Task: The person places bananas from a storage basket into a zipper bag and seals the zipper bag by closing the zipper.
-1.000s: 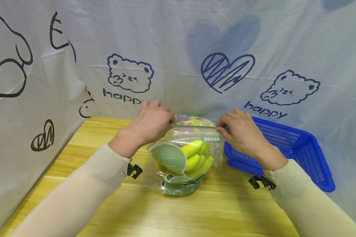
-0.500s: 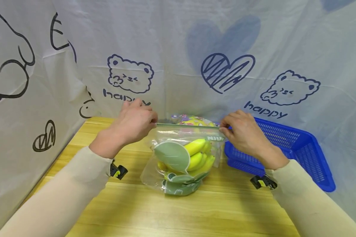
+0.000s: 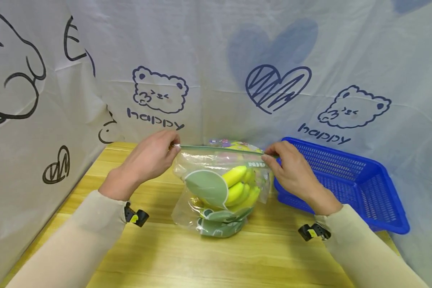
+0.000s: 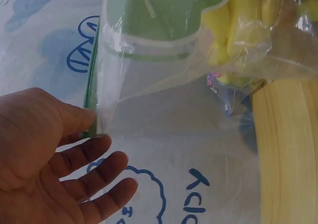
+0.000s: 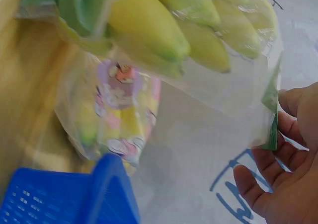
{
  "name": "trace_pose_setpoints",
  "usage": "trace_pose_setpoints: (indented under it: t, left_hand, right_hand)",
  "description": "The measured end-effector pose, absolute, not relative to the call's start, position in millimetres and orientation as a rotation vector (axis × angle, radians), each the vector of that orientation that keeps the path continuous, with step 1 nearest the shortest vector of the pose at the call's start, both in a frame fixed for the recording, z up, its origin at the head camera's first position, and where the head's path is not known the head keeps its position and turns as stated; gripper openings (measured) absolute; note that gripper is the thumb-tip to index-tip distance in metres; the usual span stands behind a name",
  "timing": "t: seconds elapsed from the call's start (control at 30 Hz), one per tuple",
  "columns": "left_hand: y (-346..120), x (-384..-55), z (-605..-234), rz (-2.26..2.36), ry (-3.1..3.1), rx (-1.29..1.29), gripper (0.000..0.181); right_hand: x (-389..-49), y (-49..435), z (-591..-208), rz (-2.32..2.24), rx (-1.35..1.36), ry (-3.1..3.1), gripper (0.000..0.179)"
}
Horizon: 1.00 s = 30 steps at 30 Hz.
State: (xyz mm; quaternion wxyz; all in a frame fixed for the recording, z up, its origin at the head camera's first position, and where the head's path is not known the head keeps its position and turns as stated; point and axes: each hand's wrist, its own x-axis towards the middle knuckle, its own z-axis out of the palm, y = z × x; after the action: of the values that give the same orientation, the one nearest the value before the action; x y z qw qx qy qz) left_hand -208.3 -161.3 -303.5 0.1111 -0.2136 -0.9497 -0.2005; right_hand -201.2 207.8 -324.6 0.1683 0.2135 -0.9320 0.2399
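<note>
A clear zip bag [image 3: 205, 188] with green print stands on the wooden table, a bunch of yellow bananas [image 3: 237, 192] inside it. Its green zip strip [image 3: 219, 148] runs taut across the top between both hands. My left hand [image 3: 145, 162] pinches the strip's left end between thumb and forefinger; in the left wrist view the other fingers [image 4: 99, 172] spread loosely below. At the right end, my right hand [image 3: 293, 172] pinches the strip near the corner. Behind this bag sits a second clear bag [image 5: 119, 105] with pink and purple print and yellow contents, partly hidden.
A blue perforated plastic basket [image 3: 378, 192] stands on the right side of the table, partly behind my right hand. A white cloth [image 3: 216, 112] with bear and heart drawings hangs along the back and left of the wooden table [image 3: 187, 260].
My left hand has slid left along the zip strip from near its middle to the left end. My right hand stays at the right end, slightly lower now.
</note>
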Motion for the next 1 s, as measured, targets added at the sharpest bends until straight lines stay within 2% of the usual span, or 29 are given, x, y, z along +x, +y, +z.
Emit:
trace_pose_setpoints:
  t: [0.27,0.47,0.53,0.7,0.83,1.0]
  left_hand:
    - [-163,-208,-306,-0.597,-2.773,-0.617,0.009]
    - [-163,-205,-311,-0.670,-2.810,-0.536,0.013]
    - [-163,-204,-315,-0.762,-2.829,-0.472,0.016]
    - [-156,-198,-335,-1.214,-2.778,-0.286,0.027]
    - [-144,-188,-355,-1.591,-2.609,-0.201,0.054]
    - [-131,-176,-370,-1.677,-2.525,-0.165,0.083]
  right_hand:
    - [-205,206,-328,0.591,0.654,-2.547,0.010]
    - [-206,200,-330,0.701,0.552,-2.554,0.017]
    - [-204,198,-335,0.840,0.481,-2.598,0.031]
    - [-191,192,-354,1.193,0.293,-2.662,0.080]
    - [-178,181,-376,1.314,0.268,-2.680,0.097]
    - [-173,164,-392,1.378,0.244,-2.666,0.107]
